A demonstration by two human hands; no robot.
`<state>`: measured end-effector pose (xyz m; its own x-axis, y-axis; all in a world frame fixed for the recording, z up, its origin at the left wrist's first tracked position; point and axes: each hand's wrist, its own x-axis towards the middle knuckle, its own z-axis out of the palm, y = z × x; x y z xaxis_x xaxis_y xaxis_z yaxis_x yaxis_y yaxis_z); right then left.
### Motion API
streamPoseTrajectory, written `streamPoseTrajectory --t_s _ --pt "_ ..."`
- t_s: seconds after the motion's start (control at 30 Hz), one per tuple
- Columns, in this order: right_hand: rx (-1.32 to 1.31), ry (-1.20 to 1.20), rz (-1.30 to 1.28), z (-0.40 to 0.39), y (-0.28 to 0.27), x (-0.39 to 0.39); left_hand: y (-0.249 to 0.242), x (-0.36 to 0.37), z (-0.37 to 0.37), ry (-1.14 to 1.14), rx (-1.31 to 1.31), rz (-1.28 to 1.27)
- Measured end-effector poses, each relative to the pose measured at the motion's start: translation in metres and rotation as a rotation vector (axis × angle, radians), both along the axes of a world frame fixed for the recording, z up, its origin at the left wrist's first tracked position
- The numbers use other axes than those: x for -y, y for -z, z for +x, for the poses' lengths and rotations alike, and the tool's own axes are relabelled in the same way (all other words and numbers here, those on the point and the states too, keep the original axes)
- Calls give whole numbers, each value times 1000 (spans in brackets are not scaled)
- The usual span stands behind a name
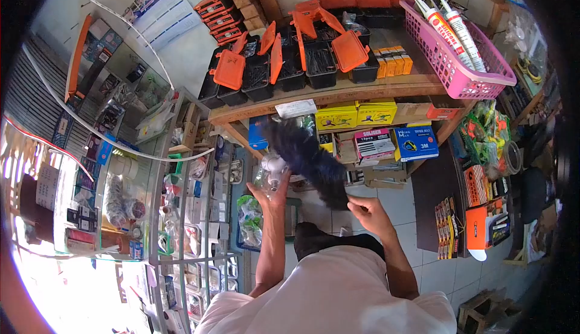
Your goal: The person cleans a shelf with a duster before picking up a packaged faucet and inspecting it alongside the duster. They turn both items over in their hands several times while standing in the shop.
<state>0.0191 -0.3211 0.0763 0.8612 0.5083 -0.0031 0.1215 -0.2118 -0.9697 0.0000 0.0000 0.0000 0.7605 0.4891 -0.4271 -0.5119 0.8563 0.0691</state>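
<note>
My left hand [270, 194] is closed around a clear plastic pack [263, 180] with a white rounded fitting [273, 163] in it; its exact kind is hard to make out. In my right hand [370, 214] is the lower end of a dark fluffy duster [314, 168], pinched between the fingers. The duster slants up and left in front of the shelf, and its blurred far end lies close above the white fitting. The duster's handle is hidden.
Ahead is a wooden shelf [374, 89] with black bins [319, 68] under orange lids, and a pink basket [462, 83] of sealant tubes. Yellow boxes [356, 115] sit below. A glass display case [151, 213] stands at left; a dark bench [432, 189] is at right.
</note>
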Motion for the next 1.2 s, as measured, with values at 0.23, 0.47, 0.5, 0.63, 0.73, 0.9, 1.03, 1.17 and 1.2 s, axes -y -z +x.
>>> streamPoseTrajectory --t_s 0.23,0.47,0.5,0.63,0.73,0.9,1.03,1.17,1.2 --pt "-53 -96 93 -9 5 -1 -47 26 -2 150 -707 1792" --pt "-112 -127 100 -8 18 1 -32 15 -8 80 -544 1420" --pt "-111 -127 102 -7 20 0 -21 3 -8 138 -639 1611" --pt "-103 -147 115 -4 10 -3 10 -31 2 183 -1138 2497" --pt "-126 -202 63 -5 9 -6 -49 19 -3 150 -266 1407" --pt "-19 -397 -7 13 -12 5 -17 9 4 143 4 1058" --pt "-222 -279 152 41 -55 12 -2 11 2 153 415 800" --pt "-392 -87 451 90 -115 -8 -68 47 4 26 378 -231" --pt "-370 -60 486 101 -134 -20 -70 50 5 23 389 -200"
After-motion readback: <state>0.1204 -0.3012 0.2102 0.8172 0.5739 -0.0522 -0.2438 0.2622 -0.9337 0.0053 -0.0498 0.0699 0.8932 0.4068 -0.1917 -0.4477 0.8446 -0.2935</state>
